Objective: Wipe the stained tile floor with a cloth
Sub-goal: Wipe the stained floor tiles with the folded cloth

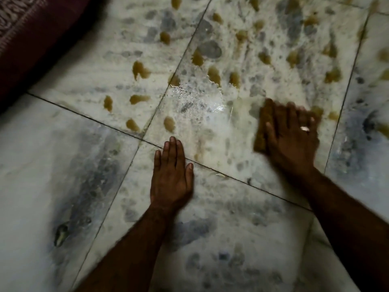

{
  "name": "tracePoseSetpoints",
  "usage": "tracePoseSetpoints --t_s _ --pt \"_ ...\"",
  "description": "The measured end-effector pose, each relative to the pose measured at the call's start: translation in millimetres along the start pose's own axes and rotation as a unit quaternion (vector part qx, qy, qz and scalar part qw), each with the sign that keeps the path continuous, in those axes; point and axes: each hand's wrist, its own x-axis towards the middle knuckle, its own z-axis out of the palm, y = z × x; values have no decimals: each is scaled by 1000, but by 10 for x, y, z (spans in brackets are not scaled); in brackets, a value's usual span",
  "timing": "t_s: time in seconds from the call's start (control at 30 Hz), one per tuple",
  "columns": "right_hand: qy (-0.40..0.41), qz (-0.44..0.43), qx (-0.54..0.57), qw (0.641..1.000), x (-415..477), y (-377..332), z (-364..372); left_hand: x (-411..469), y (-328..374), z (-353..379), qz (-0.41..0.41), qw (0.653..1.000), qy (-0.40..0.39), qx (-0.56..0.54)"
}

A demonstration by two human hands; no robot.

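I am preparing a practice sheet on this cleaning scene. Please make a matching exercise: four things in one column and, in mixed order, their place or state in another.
1. left hand
2. right hand
3. cloth
4. brown stains

a. blurred, pressing the cloth down
b. scattered over the far tiles
c. flat on the bare floor, holding nothing
d. brownish, under a palm

Pairs: 1-c, 2-a, 3-d, 4-b

No readable text anywhere (floor tiles included)

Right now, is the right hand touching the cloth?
Touching. The head view shows the right hand pressed flat on the brown cloth, fingers spread over it.
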Motion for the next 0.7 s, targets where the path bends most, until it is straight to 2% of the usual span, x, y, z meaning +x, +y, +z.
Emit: tracePoseSetpoints --t_s 0.07,0.1,0.2,0.27,0.47,0.57,0.7 --pt "-3 54 -2 999 -384 52 23 -3 9 -6 0 1000 -1 -2" --pt "-13 55 -1 998 -607 -5 55 -3 15 -6 1 1000 -1 -1" --pt "-47 -55 -10 997 -1151 -436 138 5 7 2 0 1000 0 5" --pt "-50 -125 -13 991 -1212 -783 180 4 3 8 -3 1000 2 5" --pt "-13 -246 -1 969 -281 -1528 193 -1 -29 37 -9 1000 18 18" --pt "2 -202 6 979 211 -1439 139 -4 -19 11 -12 1000 7 7" --pt "37 -45 11 998 518 -743 65 10 -5 -7 -14 1000 -2 1"
